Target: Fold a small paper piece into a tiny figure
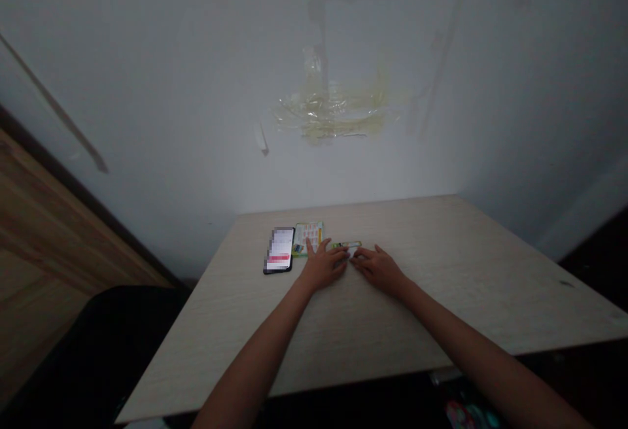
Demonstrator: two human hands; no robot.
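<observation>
1. Centre of frame: we see the left hand (324, 265) and the right hand (380, 270) lying open and palm down on a pale wood-grain table (441, 311). Their fingers point toward each other across a narrow gap, and neither visibly holds anything.
2. Just above this gap lies a slim green-and-yellow strip (347, 244), its print too small to read. We cannot tell whether the fingertips touch it.
3. Left of centre: a printed card (308, 238) lies just beside the left hand, with a smartphone (279, 250) beside it, its screen blurred.
4. Upper centre: a white wall (333, 174) bears yellowed tape residue (333, 112).
5. Risks: we judge the thin strip easiest to disturb, since a fingertip pressing its edge could skid it across the smooth top. A sideways sweep of the left hand could also push the card against the smartphone.
</observation>
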